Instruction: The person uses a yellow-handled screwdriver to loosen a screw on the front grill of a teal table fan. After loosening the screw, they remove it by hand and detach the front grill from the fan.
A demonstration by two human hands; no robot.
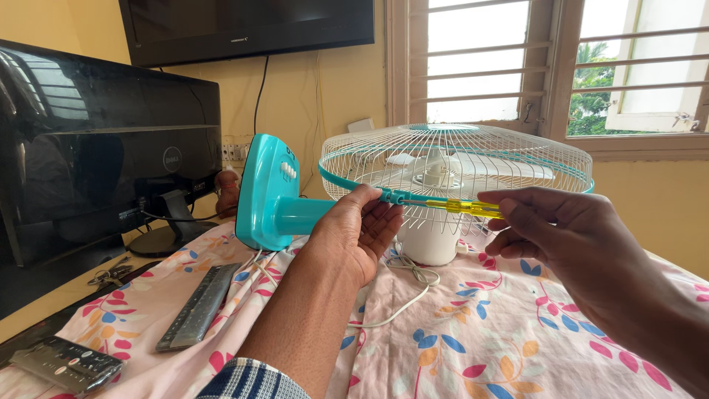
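- Fan (443, 174), teal and white, lies tipped over on a floral cloth (473, 332).
- Left hand (358, 233), fingers loosely curled, touches the teal grille rim.
- Right hand (550, 222) pinches a yellow-handled screwdriver (458, 207), its tip against the rim.

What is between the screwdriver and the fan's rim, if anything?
Nothing visible. The right hand holds the yellow screwdriver level, and its tip meets the teal rim of the fan cage right by the left hand's fingertips, which steady the rim. Whether the tip sits in a screw cannot be told.
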